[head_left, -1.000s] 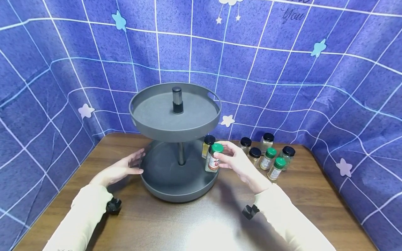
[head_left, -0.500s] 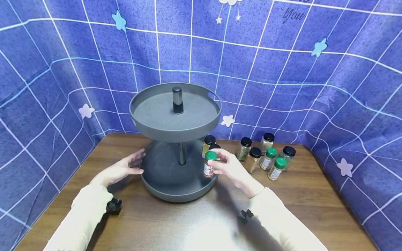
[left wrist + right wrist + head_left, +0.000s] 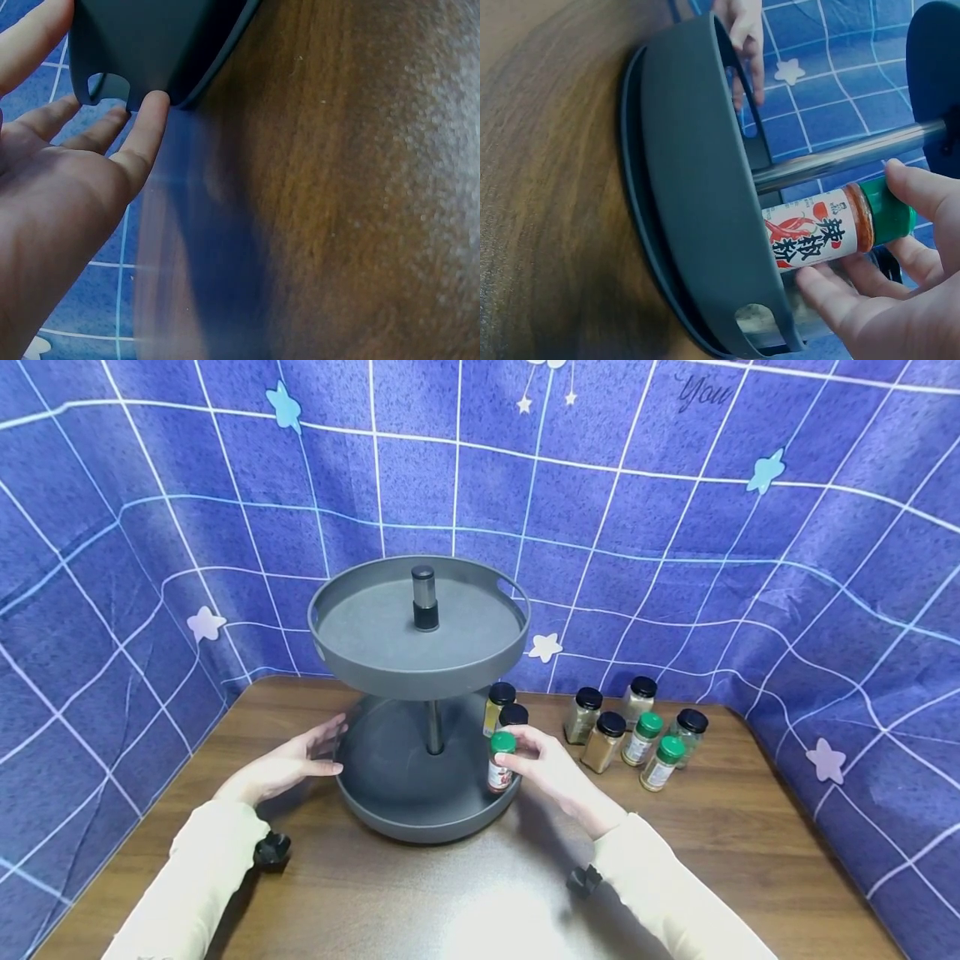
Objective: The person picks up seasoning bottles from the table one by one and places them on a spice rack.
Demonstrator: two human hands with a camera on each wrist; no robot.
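Observation:
A two-tier dark grey turntable rack [image 3: 427, 827] stands on the table. My right hand [image 3: 555, 777] pinches a green-capped chili powder jar [image 3: 814, 229] between thumb and fingers, upright inside the right side of the lower tier. Its white label shows red chilies in the right wrist view. Close behind it on that tier are two black-capped spice jars [image 3: 498, 700], one partly hidden by the hand. My left hand [image 3: 281, 770] rests at the lower tier's left rim with fingers extended; in the left wrist view its fingertips [image 3: 156, 101] touch the wall near a handle cutout.
Several spice jars [image 3: 602, 742] with black or green caps stand together on the wooden table [image 3: 360, 902], right of the rack. The upper tier [image 3: 375, 627] overhangs the lower one, joined by a metal post [image 3: 433, 727]. A blue gridded cloth [image 3: 637, 527] hangs behind and at both sides.
My right hand has brought the chili powder jar slightly left and down into the lower tier, in front of the black-capped jars. The left hand stays in place.

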